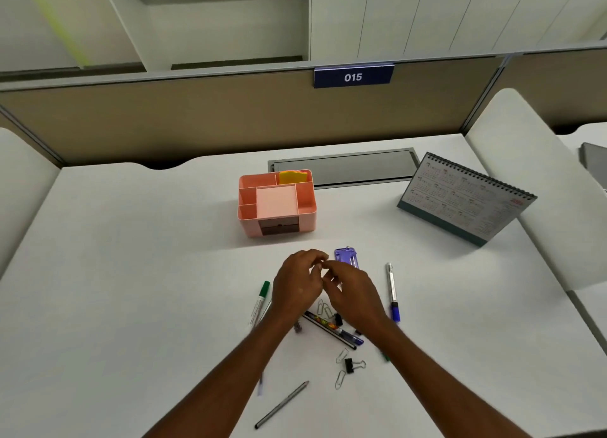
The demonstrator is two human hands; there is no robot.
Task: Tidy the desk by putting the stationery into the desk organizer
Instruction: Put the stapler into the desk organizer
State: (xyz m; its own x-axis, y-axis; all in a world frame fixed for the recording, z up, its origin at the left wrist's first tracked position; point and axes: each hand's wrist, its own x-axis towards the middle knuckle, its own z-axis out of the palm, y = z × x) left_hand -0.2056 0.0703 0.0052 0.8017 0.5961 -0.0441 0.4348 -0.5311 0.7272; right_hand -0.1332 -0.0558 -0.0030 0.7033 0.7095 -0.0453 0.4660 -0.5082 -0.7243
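Note:
A pink desk organizer [308, 204] stands at the desk's middle back, with yellow sticky notes [293, 176] in its rear compartment. My left hand [295, 285] and my right hand [353, 294] meet in front of it, fingertips close together; whether they pinch something small is too blurred to tell. A purple stapler [345, 257] lies just behind my right hand. Under and around the hands lie a green marker [261, 301], a blue-capped pen [393, 291], a dark pen [331, 331], a grey pencil [281, 404], paper clips [341, 367] and a black binder clip [353, 364].
A spiral desk calendar [466, 196] stands at the right back. A grey cable hatch [345, 166] sits behind the organizer. A partition with a blue "015" sign [353, 76] closes the far edge. White dividers [525, 161] flank both sides of the desk.

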